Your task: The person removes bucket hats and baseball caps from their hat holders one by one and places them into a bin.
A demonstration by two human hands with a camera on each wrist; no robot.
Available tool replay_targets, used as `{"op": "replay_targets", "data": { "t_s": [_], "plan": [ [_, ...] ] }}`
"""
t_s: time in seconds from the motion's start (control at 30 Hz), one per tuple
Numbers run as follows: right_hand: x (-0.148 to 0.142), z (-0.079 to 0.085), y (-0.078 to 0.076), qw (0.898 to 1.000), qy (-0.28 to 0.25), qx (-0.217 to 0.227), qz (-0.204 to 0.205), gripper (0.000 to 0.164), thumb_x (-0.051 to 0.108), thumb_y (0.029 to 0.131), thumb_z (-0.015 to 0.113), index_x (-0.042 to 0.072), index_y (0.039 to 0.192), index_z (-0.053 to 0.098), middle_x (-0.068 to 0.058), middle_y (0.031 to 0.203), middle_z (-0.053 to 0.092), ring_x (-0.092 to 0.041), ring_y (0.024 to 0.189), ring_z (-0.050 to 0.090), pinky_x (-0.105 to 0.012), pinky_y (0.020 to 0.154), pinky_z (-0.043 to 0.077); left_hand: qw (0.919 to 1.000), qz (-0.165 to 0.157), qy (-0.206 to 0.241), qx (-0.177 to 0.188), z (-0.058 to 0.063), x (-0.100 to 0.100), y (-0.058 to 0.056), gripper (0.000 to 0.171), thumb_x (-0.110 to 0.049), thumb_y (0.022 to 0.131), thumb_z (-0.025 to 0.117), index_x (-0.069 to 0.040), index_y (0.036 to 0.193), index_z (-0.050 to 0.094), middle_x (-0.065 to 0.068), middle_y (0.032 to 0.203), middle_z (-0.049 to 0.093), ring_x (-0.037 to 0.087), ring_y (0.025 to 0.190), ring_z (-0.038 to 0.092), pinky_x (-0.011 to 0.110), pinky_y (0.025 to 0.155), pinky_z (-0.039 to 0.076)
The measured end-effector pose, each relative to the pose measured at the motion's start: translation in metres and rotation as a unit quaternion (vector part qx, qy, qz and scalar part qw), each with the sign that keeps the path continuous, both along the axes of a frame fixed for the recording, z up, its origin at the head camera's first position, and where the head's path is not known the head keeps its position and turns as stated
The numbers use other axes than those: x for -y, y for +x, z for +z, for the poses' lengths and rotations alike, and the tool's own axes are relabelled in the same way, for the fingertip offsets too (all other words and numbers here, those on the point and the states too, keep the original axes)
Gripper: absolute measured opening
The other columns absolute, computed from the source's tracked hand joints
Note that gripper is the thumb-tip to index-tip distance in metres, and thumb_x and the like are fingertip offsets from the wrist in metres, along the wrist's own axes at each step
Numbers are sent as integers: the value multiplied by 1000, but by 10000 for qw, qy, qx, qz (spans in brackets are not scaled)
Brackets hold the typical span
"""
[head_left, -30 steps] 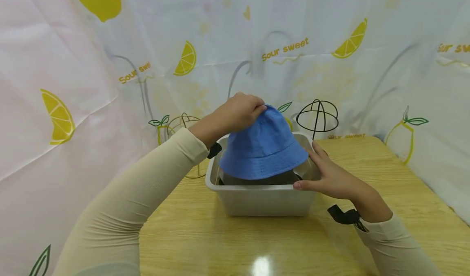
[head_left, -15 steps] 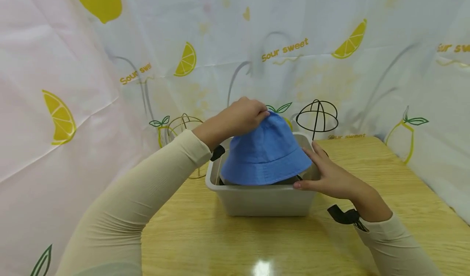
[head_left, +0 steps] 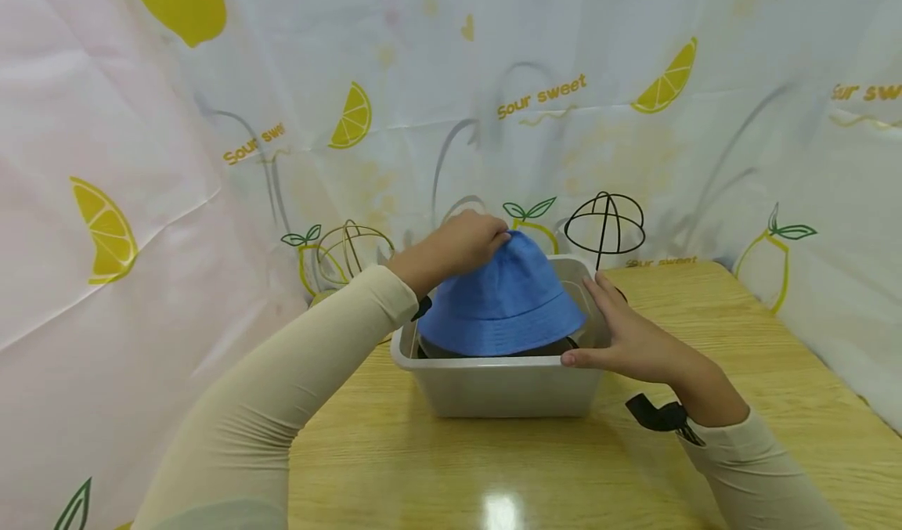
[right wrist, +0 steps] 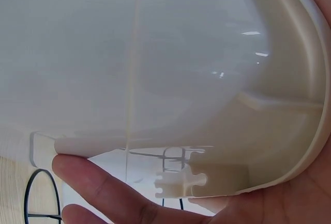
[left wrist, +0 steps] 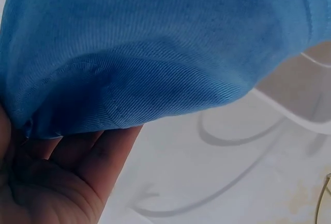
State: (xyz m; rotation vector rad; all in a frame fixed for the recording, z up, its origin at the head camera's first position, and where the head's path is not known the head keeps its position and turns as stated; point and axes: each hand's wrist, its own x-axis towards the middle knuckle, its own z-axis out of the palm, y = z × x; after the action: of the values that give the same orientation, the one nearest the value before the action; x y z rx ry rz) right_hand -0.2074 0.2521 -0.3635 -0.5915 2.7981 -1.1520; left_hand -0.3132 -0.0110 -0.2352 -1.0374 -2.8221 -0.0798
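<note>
My left hand (head_left: 461, 244) pinches the crown of a blue bucket hat (head_left: 503, 303), which hangs brim down inside a light grey plastic bin (head_left: 503, 389). The left wrist view shows the hat's cloth (left wrist: 165, 38) folding near the fingers of my left hand (left wrist: 62, 182). Under the brim, dark and grey material shows in the bin, mostly hidden. My right hand (head_left: 634, 342) rests spread at the bin's near right corner, thumb at the front rim and fingers along the right side. Straight fingers of my right hand (right wrist: 124, 198) lie against the bin's wall (right wrist: 103, 69) in the right wrist view.
A black wire hat stand (head_left: 604, 225) stands behind the bin on the right. A gold wire stand (head_left: 352, 250) is behind on the left, partly covered by my left arm. The wooden table (head_left: 705, 319) meets a lemon-print curtain (head_left: 423, 60) behind and at the sides.
My left hand has moved down, lowering the blue bucket hat farther into the bin. My right hand stays at the bin's corner.
</note>
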Motion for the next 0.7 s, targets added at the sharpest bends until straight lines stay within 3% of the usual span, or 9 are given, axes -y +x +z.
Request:
{"op": "replay_targets", "data": {
  "t_s": [0.13,0.37,0.57,0.7],
  "plan": [
    [1,1,-1,10000,55,-41,-20,124,55,86,80,22,167,-8,-13,172,-20,-49,158,-6,-78,114,17,9999,23,85,95,-5,2,0,29,-28,112,46,-11,110,70,5,101,72,24,95,65,41,89,51],
    [2,1,0,9999,111,-31,-77,123,57,86,79,19,168,-4,-13,172,-19,-50,157,-3,-79,114,18,9990,-87,75,421,-18,5,4,34,-31,112,47,-16,136,66,1,130,71,21,121,65,39,106,50],
    [2,1,0,9999,126,28,-94,121,58,87,79,21,168,-3,-12,172,-19,-50,157,-4,-80,113,17,9981,-352,68,497,-27,5,10,29,-30,111,49,-16,131,65,3,124,71,22,116,66,41,103,51],
    [1,1,0,9998,169,7,-102,121,58,86,79,20,168,-1,-11,172,-19,-51,157,-4,-80,113,17,9963,-490,-164,693,-34,3,14,35,-32,111,49,-12,139,58,7,136,66,25,128,62,41,111,47]
  ]
}}
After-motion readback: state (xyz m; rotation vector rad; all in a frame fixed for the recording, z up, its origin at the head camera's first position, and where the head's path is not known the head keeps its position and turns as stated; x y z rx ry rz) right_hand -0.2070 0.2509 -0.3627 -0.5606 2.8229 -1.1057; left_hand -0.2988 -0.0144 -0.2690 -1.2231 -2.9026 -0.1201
